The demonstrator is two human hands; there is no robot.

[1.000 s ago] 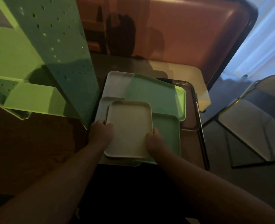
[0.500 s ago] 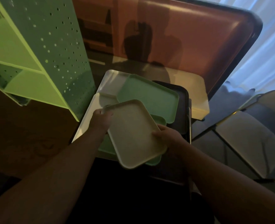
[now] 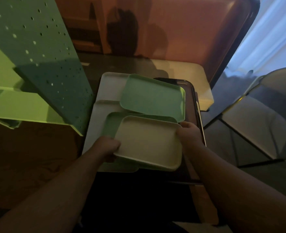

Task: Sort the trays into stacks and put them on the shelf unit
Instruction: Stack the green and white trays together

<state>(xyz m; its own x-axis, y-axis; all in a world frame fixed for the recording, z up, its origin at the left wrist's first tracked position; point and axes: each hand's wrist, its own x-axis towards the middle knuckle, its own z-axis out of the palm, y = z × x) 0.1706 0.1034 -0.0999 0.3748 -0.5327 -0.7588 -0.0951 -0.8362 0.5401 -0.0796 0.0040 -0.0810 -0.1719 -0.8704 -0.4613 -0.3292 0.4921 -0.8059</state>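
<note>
I hold a small cream tray (image 3: 149, 143) level over the pile, its long side running left to right. My left hand (image 3: 107, 147) grips its left edge and my right hand (image 3: 188, 134) grips its right far corner. Under it lies a green tray (image 3: 112, 125), only its far left part showing. A second green tray (image 3: 153, 98) rests tilted further back. Both lie on a large white tray (image 3: 105, 91), with a dark tray (image 3: 191, 98) to the right. The green shelf unit (image 3: 38, 52) stands at the left.
The pile sits on a dark low surface beside a brown wooden floor (image 3: 26, 158). A folding chair (image 3: 256, 123) stands at the right. A cream cushioned seat (image 3: 189, 73) and a reddish-brown panel (image 3: 181, 27) are behind the pile.
Both hands lifted the cream tray off the pile and turned it from upright to sideways. It now lies over the near green tray.
</note>
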